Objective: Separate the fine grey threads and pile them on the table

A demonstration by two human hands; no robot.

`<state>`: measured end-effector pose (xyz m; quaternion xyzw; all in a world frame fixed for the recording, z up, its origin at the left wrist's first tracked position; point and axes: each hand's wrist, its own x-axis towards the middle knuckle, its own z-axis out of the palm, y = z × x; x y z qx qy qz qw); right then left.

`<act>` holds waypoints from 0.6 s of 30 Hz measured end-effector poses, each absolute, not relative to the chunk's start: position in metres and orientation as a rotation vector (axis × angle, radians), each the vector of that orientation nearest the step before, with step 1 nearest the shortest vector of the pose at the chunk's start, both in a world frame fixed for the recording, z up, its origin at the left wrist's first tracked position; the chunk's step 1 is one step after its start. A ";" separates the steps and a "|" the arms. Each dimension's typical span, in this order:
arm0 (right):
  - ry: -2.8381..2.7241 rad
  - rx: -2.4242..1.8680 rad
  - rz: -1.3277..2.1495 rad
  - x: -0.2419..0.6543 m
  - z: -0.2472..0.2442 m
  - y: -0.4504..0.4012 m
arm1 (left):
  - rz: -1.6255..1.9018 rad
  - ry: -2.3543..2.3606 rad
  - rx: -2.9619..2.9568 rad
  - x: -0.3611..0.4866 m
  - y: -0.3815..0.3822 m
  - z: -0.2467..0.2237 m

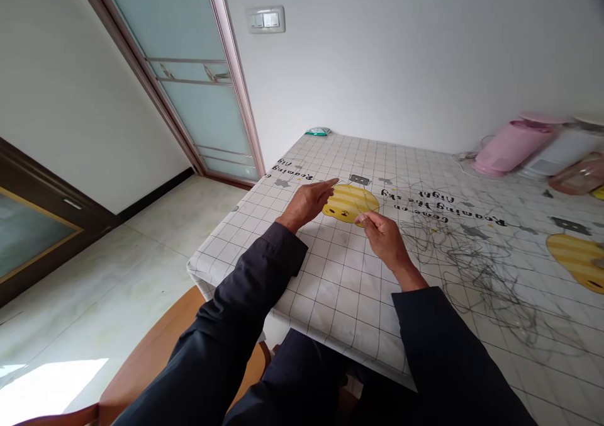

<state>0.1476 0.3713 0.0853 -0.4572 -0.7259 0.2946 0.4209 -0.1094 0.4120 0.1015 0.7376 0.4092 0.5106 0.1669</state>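
Note:
My left hand [311, 203] is above the patterned tablecloth, its index finger stretched forward and the other fingers curled together. Whatever those fingers hold is too fine to make out. Facing it, my right hand [383, 236] pinches thumb against forefinger over a yellow printed figure [352, 201] on the cloth. A thin dark strand seems to run from this pinch, faint against the print. To the right of my right hand spreads a loose tangle of thin dark strands [491, 278], its loops lying flat on the tablecloth [330, 294].
Against the wall at the right stand a pink container [514, 148] and a whitish one [561, 152]. A small green-and-white packet [318, 131] lies at the far corner of the table. Below the table's left edge is a wooden chair [155, 344].

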 end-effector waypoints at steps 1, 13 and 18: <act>-1.834 -1.146 0.744 0.148 0.084 0.371 | 1.415 1.182 2.115 -0.111 0.413 0.100; -1.913 -1.209 0.744 0.147 0.086 0.370 | 1.173 1.302 2.090 -0.121 0.419 0.098; -1.963 -1.228 0.717 0.145 0.081 0.372 | 1.167 1.317 2.061 -0.125 0.421 0.098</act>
